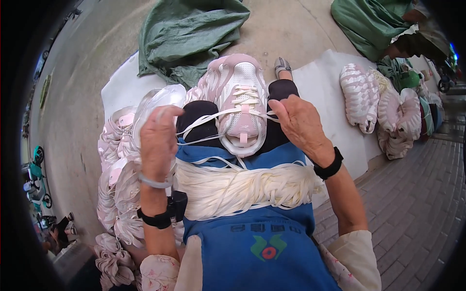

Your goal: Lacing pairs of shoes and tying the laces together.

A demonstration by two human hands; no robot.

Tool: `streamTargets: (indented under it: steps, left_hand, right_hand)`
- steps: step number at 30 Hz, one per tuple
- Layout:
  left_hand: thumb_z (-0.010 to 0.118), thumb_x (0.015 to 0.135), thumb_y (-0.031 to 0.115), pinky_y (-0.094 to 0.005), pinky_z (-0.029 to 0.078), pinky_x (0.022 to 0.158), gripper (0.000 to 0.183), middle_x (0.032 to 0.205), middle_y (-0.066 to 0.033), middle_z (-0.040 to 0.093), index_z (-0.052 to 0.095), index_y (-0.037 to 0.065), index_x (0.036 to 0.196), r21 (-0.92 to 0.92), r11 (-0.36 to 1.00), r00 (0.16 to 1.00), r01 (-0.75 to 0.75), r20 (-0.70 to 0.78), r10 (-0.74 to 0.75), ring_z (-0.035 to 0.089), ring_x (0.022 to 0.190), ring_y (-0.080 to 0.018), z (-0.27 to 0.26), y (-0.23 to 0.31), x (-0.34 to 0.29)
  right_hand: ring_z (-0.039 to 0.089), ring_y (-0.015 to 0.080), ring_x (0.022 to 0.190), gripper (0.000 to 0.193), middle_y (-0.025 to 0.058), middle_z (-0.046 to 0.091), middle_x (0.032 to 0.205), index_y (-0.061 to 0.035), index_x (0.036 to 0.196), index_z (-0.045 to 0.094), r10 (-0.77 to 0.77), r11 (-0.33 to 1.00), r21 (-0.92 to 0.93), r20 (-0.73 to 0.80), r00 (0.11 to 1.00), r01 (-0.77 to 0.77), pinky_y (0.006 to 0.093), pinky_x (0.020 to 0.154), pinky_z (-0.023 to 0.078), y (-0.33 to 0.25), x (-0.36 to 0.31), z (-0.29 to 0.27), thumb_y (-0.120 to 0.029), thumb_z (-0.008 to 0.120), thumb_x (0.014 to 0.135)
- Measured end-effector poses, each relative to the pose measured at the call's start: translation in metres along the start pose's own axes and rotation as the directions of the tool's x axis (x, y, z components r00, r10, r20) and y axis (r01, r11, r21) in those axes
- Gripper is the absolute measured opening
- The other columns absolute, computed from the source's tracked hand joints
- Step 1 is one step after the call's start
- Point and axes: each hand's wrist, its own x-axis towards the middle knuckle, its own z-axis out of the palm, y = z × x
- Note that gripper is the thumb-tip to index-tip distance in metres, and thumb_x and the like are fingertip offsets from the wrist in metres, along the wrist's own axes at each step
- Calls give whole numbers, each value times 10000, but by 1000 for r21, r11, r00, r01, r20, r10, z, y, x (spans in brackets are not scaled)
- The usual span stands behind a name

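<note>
A pink and white sneaker (242, 109) rests between my knees, its toe pointing away from me and its tongue toward me. Cream laces (245, 94) cross over its upper part. From the shoe, lace strands stretch to both sides. My left hand (159, 128), slightly blurred, is closed around the strands on the left. On the other side, my right hand (300, 121) pinches a short stretch of lace between thumb and fingers, close to the shoe. Across my lap, on a blue apron (252, 242), lies a thick bundle of cream laces (242, 189).
Several similar sneakers (121, 174) are piled at my left, and more sneakers (359, 97) lie on a white sheet (327, 92) at right. A green sack (194, 39) lies ahead. Another person's arm (412, 41) shows at the upper right, beside a second green sack (369, 24).
</note>
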Motion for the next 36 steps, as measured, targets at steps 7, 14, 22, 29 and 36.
streamTargets:
  steps: [7,14,22,29,36]
  left_hand:
    - [674,832,93,-308,480,680,155,855,-104,612,638,22,965,618,549,805,-564,260,534,607,725,-241,63,-44,38]
    - [647,822,91,-401,503,642,160,902,-126,583,609,75,976,744,351,798,-569,396,454,630,755,-330,76,-43,44]
    - [583,877,111,-427,489,648,140,894,-176,561,563,19,980,815,274,833,-511,390,392,608,750,-377,75,-57,60]
    - [487,955,222,-383,452,706,252,840,-208,593,528,-26,959,732,591,933,-339,341,114,576,749,-313,61,-56,85]
    - [544,905,244,-448,463,741,278,839,-269,609,544,-33,928,648,731,968,-213,240,70,598,816,-424,53,-51,74]
  right_hand:
    - [623,313,722,125,112,545,852,-62,899,637,-105,971,196,-154,982,135,389,638,516,-15,13,23,-144,663,808]
    - [598,264,696,156,95,559,836,-59,930,638,-110,966,216,-144,983,140,337,620,494,-16,14,33,-79,691,785]
    - [626,259,685,141,88,540,879,-84,935,609,-215,961,151,-127,968,233,348,566,520,-12,12,41,-105,656,803]
    - [626,261,681,173,89,542,880,-86,963,614,-224,953,178,-137,965,246,346,573,521,-11,12,40,-124,667,803]
    - [623,289,689,235,108,541,889,-80,1023,602,-135,960,227,-137,981,164,354,592,518,-4,8,39,-152,676,812]
